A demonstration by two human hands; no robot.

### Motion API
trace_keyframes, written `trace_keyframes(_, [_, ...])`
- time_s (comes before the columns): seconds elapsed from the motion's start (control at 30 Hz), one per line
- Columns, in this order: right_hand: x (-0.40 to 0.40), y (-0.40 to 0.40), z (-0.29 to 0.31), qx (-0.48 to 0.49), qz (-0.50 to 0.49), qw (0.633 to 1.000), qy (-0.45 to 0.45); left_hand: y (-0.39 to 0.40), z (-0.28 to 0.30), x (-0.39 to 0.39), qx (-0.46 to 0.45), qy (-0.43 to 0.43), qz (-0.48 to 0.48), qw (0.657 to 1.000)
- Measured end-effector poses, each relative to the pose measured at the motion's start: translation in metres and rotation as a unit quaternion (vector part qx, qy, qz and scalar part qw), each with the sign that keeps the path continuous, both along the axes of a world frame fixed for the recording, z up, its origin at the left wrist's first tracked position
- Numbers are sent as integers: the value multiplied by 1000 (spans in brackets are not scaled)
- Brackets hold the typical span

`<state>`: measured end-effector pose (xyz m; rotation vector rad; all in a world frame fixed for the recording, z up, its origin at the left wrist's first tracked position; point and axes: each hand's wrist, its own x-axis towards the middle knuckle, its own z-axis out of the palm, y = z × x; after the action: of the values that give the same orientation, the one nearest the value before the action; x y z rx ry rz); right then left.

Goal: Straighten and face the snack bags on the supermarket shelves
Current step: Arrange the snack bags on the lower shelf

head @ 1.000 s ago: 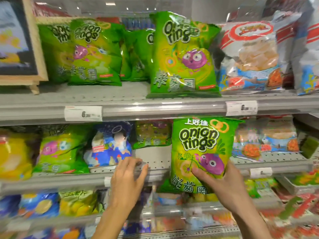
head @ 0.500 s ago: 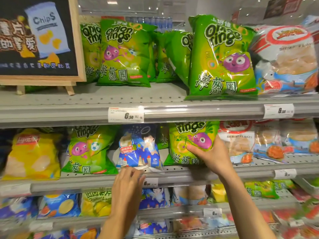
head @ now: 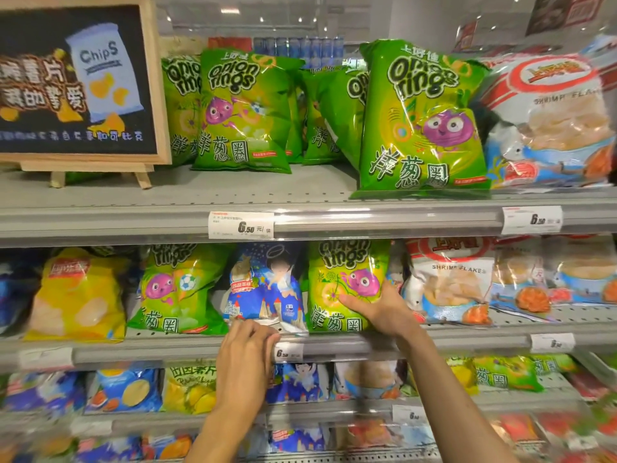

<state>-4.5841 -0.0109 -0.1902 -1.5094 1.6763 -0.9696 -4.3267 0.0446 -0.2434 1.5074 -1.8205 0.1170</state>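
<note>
A green onion rings bag [head: 337, 282] stands upright on the middle shelf [head: 467, 339], front facing out. My right hand [head: 377, 307] grips its lower right side. Left of it stands a blue cartoon bag [head: 263, 285]. My left hand [head: 245, 359] rests on the shelf edge with its fingertips on that bag's bottom seam. Another green onion rings bag [head: 177, 289] and a yellow chip bag [head: 76, 295] stand further left. On the top shelf [head: 300, 195] several onion rings bags lean, the largest one [head: 424, 118] at the front edge.
A chalkboard chip sign [head: 76, 78] stands on an easel at the top left. White shrimp flakes bags [head: 447, 285] fill the right of both shelves. Price tags [head: 240, 225] hang on the rails. Lower shelves [head: 167, 419] hold more mixed snack bags.
My right hand lifted the onion rings bag from below the rail and set it upright on the middle shelf. My left hand slid from the rail to the blue bag's bottom. The view shifted left.
</note>
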Motion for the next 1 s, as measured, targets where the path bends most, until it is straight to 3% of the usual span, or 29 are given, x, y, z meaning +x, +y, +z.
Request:
trace_keyframes(0.17, [2, 4, 3, 12, -8, 1000, 24, 3, 2, -3, -1, 12, 6, 1000])
trace_keyframes(0.27, [7, 19, -6, -28, -52, 997, 47, 4, 3, -3, -1, 16, 5, 1000])
trace_keyframes(0.37, [13, 38, -19, -119, -130, 982, 64, 6, 3, -1, 2, 16, -9, 1000])
trace_keyframes(0.47, [22, 55, -26, -243, -210, 944, 74, 10, 5, 6, 11, 57, -24, 998])
trace_keyframes(0.6, [44, 68, -22, -340, -222, 912, 61, 20, 10, 28, -26, 109, -9, 994])
trace_keyframes(0.87, [134, 52, -6, -283, -124, 950, 40, -5, 32, 117, -110, 204, 94, 968])
trace_keyframes(1.0, [174, 34, -2, -207, -107, 971, 53, -29, 36, 163, -42, 223, 94, 969])
